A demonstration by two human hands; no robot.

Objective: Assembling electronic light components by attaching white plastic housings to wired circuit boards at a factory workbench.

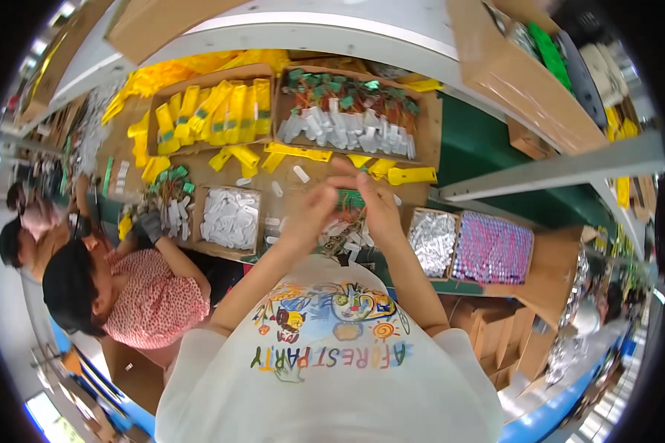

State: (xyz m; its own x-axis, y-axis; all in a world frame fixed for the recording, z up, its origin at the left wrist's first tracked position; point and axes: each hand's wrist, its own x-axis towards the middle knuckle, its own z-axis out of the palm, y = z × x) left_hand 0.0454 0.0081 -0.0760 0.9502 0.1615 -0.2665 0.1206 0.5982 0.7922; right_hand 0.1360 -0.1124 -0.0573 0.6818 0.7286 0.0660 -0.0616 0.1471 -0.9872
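My left hand (314,213) and my right hand (378,207) come together over the table, their fingers bent and meeting at the tips. Whatever they pinch, if anything, is too small or hidden to make out. Between and below them lies a pile of small green circuit boards (352,198) with thin orange wires and white plastic pieces (355,241). Just beyond my fingers, a loose white plastic piece (301,174) rests on the table, near several flat yellow pieces (411,176).
Past my hands stand a box of yellow pieces (157,140) and a box of wired boards (424,151). Left is a tray of white pieces (229,219); right are trays of silvery pieces (432,238) and purple-blue pieces (493,249). A gloved co-worker (155,295) works at left.
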